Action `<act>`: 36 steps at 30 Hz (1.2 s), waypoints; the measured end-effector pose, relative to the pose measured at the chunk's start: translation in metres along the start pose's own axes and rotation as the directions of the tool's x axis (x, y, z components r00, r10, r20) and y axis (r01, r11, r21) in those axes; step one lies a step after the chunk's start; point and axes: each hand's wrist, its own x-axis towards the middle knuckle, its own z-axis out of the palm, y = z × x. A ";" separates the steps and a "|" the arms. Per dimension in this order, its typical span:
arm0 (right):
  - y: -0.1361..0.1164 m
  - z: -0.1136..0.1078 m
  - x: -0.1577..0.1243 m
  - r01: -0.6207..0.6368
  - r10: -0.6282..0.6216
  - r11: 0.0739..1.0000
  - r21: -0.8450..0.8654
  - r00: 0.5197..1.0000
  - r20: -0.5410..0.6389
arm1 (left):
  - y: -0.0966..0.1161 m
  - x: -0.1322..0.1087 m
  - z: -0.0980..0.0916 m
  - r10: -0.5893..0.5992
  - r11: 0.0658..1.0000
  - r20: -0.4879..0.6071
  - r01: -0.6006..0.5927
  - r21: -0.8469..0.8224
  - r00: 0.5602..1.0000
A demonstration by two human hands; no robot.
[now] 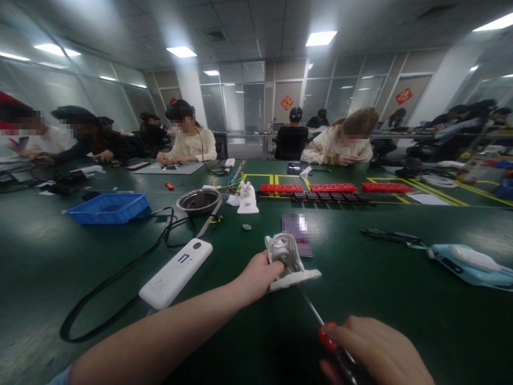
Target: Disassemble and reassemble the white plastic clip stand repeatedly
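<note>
In the head view my left hand [262, 274] is closed around a white plastic housing [296, 278] with a flat base, tilted over the green table. My right hand [372, 342] grips a screwdriver [328, 334] with a red and black handle. Its metal shaft points up and left to the housing's base; the tip is hidden by the part. Just behind the housing lies a phone [298, 235], partly covered by it. A similar white plastic part [248, 199] stands upright farther back, and a small light grey piece [247, 227] lies in front of it.
To the left are a white power bank [176, 274] with a black cable, a blue tray [108, 208] and a metal bowl [199, 201]. Red trays [332, 187] line the back. A light-blue device [468, 263] lies at right. Other people sit around the tables.
</note>
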 end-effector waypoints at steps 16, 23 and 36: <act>0.031 -0.018 -0.004 -0.563 0.646 0.126 0.817 0.672 0.363 | 0.001 -0.031 0.026 -0.118 0.926 -0.074 0.083 -0.369 0.990; 0.023 -0.012 0.005 -0.635 0.915 0.211 0.743 0.395 0.077 | -0.001 -0.035 0.028 -0.133 0.901 -0.055 0.098 -0.422 0.990; 0.017 -0.022 0.009 -0.476 0.921 -0.055 0.878 0.316 0.229 | 0.006 -0.036 0.030 -0.039 0.936 -0.154 -0.017 -0.352 0.987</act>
